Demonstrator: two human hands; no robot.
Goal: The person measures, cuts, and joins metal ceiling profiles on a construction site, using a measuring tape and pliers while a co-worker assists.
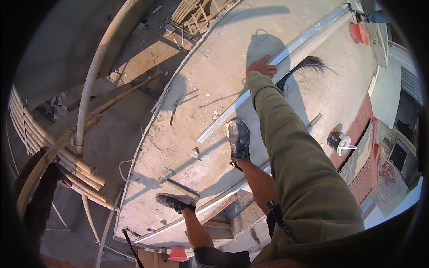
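My right hand [262,68], at the end of an olive sleeve, grips a long silver metal straightedge [286,51] with its fingers bent over one side. The bar runs diagonally across a rough grey concrete slab [210,85], its near end by my right shoe [239,138]. Just right of the hand, a tuft of long black bristles [308,65] sticks out beside the bar; its handle is hidden under my arm. My left hand is out of the picture. My left shoe [176,203] stands on the slab near a trowel-like tool [166,174].
Bamboo poles [73,165] stand beyond the slab's left edge, above a drop. A dark figure [40,183] is partly visible there. Another metal bar [214,202] lies near my feet. A paint-stained bucket [338,142] and orange bowl [359,33] sit right, beside another person's blue sleeve [376,17].
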